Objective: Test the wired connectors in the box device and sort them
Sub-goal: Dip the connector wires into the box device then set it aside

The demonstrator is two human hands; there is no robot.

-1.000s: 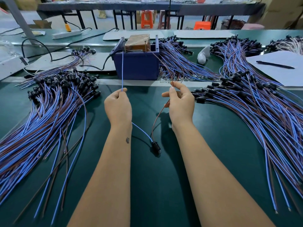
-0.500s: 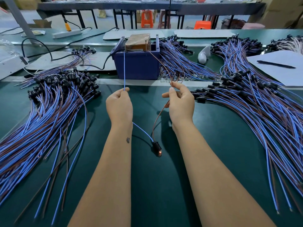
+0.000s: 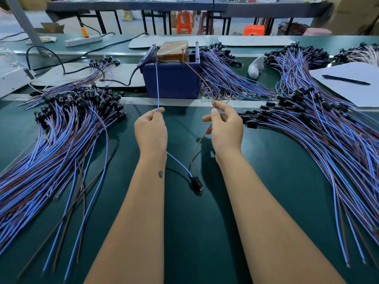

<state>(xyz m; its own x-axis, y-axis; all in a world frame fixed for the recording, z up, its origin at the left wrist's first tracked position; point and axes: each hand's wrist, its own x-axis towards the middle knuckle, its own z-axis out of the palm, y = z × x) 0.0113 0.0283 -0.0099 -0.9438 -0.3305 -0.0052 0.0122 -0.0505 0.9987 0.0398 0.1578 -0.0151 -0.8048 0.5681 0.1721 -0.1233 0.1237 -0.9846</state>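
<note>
Now | blue box [image 3: 174, 80]: brown block [image 3: 173, 49] inside | hands [image 3: 150, 130] pinch wires

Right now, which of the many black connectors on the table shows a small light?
The connector lying alone between the forearms glows orange at its tip; its two wires rise to the left hand and right hand.

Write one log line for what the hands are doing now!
left hand: pinches blue wire | right hand: pinches brown wire | connector: lit, on table
</note>
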